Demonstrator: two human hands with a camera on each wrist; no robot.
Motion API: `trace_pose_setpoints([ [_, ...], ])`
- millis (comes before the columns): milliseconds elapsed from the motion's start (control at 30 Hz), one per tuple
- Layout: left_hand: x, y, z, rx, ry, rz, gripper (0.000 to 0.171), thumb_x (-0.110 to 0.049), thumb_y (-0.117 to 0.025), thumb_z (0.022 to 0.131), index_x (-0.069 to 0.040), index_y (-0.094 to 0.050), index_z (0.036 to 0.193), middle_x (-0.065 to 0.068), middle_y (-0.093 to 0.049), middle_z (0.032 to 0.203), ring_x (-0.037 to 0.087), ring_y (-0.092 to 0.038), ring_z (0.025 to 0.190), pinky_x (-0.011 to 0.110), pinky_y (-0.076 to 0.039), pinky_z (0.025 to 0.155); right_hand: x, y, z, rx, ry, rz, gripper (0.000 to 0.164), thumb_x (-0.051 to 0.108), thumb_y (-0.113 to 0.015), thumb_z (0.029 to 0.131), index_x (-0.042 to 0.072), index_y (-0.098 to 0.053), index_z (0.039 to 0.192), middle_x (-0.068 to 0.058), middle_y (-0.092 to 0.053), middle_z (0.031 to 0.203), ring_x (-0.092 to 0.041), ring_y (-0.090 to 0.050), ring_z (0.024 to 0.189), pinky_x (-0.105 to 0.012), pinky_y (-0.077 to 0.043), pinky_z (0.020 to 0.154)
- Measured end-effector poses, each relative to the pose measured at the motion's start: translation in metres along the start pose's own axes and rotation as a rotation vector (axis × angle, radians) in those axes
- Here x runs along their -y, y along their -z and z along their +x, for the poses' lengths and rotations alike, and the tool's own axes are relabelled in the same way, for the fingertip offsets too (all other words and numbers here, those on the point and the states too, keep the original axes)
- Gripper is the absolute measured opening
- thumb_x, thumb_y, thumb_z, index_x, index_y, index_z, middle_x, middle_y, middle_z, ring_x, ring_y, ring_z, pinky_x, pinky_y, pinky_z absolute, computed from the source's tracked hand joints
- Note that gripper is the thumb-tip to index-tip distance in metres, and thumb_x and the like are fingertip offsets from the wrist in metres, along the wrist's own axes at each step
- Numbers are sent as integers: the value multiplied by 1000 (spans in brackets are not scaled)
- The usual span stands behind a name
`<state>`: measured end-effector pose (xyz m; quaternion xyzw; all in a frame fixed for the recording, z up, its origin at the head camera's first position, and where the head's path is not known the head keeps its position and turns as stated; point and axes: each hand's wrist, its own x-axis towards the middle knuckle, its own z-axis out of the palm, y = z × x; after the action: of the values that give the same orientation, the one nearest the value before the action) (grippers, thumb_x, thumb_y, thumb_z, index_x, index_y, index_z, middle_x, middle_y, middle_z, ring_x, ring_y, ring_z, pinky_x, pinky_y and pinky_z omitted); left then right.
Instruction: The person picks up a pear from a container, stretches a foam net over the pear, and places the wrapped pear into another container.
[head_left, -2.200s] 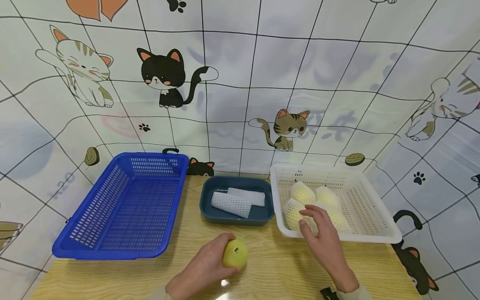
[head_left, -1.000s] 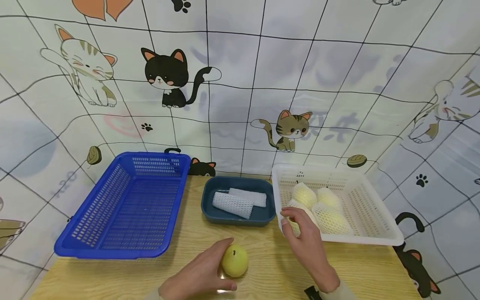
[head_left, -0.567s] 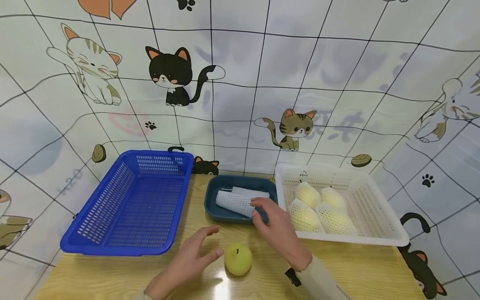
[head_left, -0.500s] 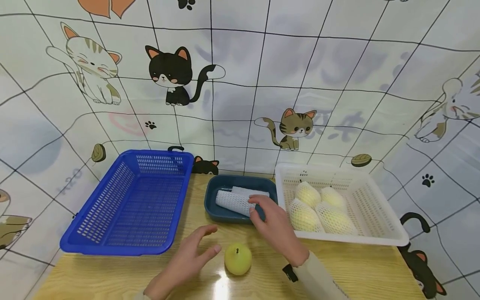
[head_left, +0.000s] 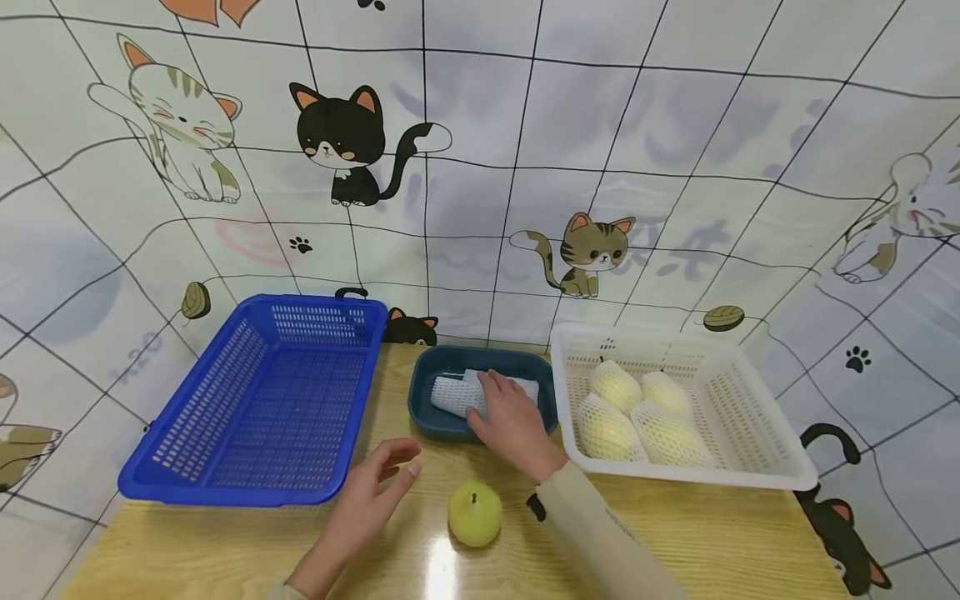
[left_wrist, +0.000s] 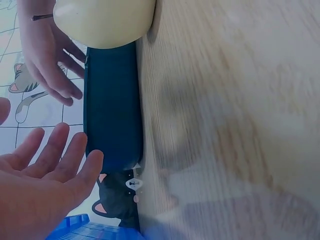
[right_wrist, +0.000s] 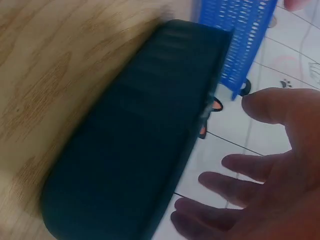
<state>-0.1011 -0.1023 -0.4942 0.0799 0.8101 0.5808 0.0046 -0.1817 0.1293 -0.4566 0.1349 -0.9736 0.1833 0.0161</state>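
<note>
A bare yellow-green pear (head_left: 475,515) stands upright on the table, stem up. To its left my left hand (head_left: 367,496) hovers with fingers loosely bent and holds nothing; the left wrist view shows the same hand (left_wrist: 55,175) with its fingers apart. My right hand (head_left: 516,429) reaches over the dark teal tray (head_left: 442,429), fingers spread above two white foam net sleeves, one in front (head_left: 452,397) and one behind (head_left: 529,388). In the right wrist view that hand (right_wrist: 265,175) is above the tray's rim, nothing between its fingers. Contact with the sleeves cannot be told.
A white basket (head_left: 690,476) on the right holds several pears in foam nets (head_left: 609,429). On the left stands a blue basket (head_left: 285,417) with nothing seen inside. A cat-patterned sheet (head_left: 480,167) hangs behind the wooden table (head_left: 405,567).
My left hand has let go of the pear, leaving it standing, and drawn back left. My right hand has moved left from over the white basket to the teal tray.
</note>
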Motion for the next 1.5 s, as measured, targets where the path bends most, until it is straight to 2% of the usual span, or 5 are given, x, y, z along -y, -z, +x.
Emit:
trace_pose_setpoints([
  [333, -1, -2, 2, 5, -39, -3, 31, -17, -70, 100, -5, -66, 128, 4, -70, 124, 28, -65, 120, 54, -50, 102, -4, -11, 10, 44, -139, -59, 52, 23, -69, 100, -3, -54, 143, -24, -59, 134, -42, -59, 117, -54, -52, 94],
  [533, -4, -2, 2, -5, -42, -4, 29, -16, -70, 99, -6, -67, 126, 3, -70, 123, 27, -65, 119, 52, -51, 101, -8, -15, 11, -30, -86, -55, 29, 9, -66, 100, -3, -65, 126, -20, -66, 110, -33, -65, 94, -45, -57, 78],
  [800, -4, -6, 4, -18, -41, 14, 28, -13, -70, 99, -3, -66, 125, 6, -70, 120, 29, -65, 118, 50, -53, 98, -16, -18, 3, -115, -12, -35, 16, 6, -66, 99, 0, -72, 113, -14, -68, 102, -26, -65, 89, -40, -57, 71],
  [1200, -8, -8, 6, -28, -45, 0, 35, -4, -66, 99, -1, -59, 134, 11, -69, 123, 32, -65, 117, 47, -54, 97, -11, 2, -24, -248, -6, 251, 17, 14, -66, 102, 8, -70, 117, -5, -65, 110, -18, -60, 90, -38, -54, 77],
  [1500, -14, -12, 7, -54, -61, -24, 30, -7, -64, 102, -5, -61, 132, 10, -69, 124, 26, -64, 118, 40, -55, 96, -13, 12, -49, -387, 100, 452, 16, 10, -69, 100, 8, -69, 116, -1, -63, 105, -14, -59, 89, -34, -56, 78],
])
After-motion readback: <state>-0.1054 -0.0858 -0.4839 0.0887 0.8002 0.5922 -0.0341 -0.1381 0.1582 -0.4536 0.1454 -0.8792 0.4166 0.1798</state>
